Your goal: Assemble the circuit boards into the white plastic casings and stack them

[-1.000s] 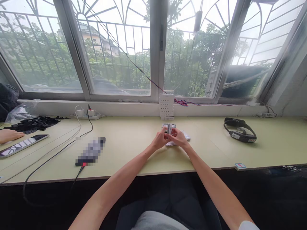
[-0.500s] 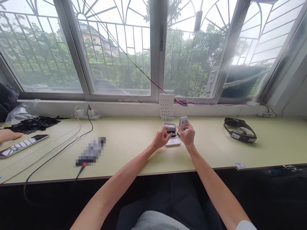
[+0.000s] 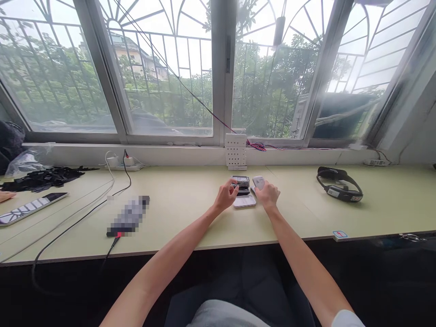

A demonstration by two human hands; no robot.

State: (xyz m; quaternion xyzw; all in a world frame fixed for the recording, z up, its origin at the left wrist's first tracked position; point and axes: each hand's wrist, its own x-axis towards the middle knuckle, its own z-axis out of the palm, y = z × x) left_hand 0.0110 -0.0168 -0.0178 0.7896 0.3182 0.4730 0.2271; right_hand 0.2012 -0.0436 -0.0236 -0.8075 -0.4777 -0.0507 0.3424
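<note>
My right hand (image 3: 268,194) grips a small white-and-grey rounded flat device (image 3: 259,182) with print on its face, tilted just above the table. To its left, a stack of flat dark pieces with a silvery top (image 3: 241,180) sits on the table. Curled at the left side of that stack is my left hand (image 3: 225,194), its fingertips and thumb against the edge. A white rounded flat cover (image 3: 244,201) lies in front of the stack, between my hands. What lies beneath my right fingers is partly hidden.
A white perforated block (image 3: 236,152) stands against the sill. On the right lies a black head strap (image 3: 340,187). A cabled, blurred-out device (image 3: 128,215), a phone (image 3: 32,210), black strips (image 3: 42,178) and another person's hand (image 3: 6,195) are on the left.
My right hand has lowered and turned the white device down towards the table. My left hand has shifted slightly left, to the stack's side. The other person's hand has drawn back left.
</note>
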